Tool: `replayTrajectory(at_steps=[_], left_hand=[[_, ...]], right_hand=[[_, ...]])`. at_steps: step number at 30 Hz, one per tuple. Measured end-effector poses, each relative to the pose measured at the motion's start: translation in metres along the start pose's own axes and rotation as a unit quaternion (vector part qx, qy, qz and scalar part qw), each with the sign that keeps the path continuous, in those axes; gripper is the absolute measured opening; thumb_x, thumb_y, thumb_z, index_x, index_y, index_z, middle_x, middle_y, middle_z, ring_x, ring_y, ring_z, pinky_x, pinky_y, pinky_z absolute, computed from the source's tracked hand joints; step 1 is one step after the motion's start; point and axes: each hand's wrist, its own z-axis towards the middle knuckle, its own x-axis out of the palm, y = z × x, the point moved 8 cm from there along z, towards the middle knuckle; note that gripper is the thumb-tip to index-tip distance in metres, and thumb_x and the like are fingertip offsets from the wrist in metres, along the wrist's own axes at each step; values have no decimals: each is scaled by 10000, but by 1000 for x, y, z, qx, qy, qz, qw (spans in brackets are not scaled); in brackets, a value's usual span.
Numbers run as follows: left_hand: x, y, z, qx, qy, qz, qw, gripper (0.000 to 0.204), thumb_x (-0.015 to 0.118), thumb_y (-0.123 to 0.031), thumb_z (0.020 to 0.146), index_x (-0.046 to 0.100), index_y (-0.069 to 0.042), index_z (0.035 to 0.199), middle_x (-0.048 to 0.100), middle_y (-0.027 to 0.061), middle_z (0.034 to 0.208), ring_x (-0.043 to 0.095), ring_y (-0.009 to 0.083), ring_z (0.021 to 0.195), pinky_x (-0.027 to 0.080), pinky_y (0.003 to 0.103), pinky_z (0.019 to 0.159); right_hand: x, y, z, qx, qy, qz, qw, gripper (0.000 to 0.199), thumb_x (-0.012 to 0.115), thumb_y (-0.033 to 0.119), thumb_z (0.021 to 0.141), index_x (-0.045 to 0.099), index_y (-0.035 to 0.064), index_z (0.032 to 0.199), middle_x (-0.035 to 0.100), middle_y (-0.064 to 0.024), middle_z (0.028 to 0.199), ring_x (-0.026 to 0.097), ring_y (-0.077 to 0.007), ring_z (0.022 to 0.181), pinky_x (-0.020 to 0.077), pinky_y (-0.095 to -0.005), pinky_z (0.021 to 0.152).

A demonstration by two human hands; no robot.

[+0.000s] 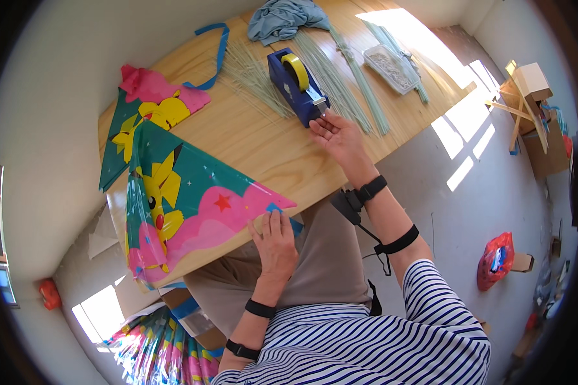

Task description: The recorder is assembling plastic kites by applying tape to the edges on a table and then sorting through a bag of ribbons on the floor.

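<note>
A kite (199, 179) of thin green and pink plastic with a yellow cartoon figure lies across the table's near left. My left hand (275, 247) is at its right corner by the table edge, fingers closed on the sheet beside a small blue patch. My right hand (340, 138) reaches to the front end of a dark blue tape dispenser (289, 86) that carries a yellow roll of tape (295, 70). Thumb and forefinger pinch at the cutter, where the tape end comes out; the tape between them is too small to see clearly.
On the wooden table (250, 151) lie bundles of thin pale rods (327, 77), a clear tray of small pieces (390, 68), a blue-grey cloth (286, 20) and a blue strip (221, 54). More folded kites (164, 350) are piled below left. A red bag (496, 262) stands on the floor.
</note>
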Motion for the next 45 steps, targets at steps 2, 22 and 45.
replayTrajectory(at_steps=[2, 22, 45], left_hand=[[0, 0, 0, 2, -6, -4, 1000, 434, 622, -65, 799, 606, 42, 1219, 534, 166, 1257, 473, 359, 1239, 251, 642, 1115], [0, 4, 0, -7, -23, -7, 1000, 428, 616, -76, 795, 611, 45, 1206, 551, 168, 1263, 480, 346, 1252, 229, 678, 1108], [-3, 11, -5, -46, -13, -25, 999, 398, 589, -70, 839, 607, 42, 1220, 516, 96, 1008, 508, 283, 1018, 215, 685, 1118]], right_hand=[[2, 1, 8, -38, 18, -4, 999, 141, 658, 82, 926, 600, -3, 1024, 640, -122, 924, 683, -253, 838, 579, -391, 809], [-9, 20, 28, -166, -188, -299, 921, 107, 629, -7, 866, 590, -35, 770, 602, -109, 672, 575, -177, 472, 482, -322, 422], [142, -169, -106, -249, 545, -799, 46, 68, 671, 101, 727, 692, 103, 662, 639, 1, 834, 551, -238, 963, 442, -374, 760]])
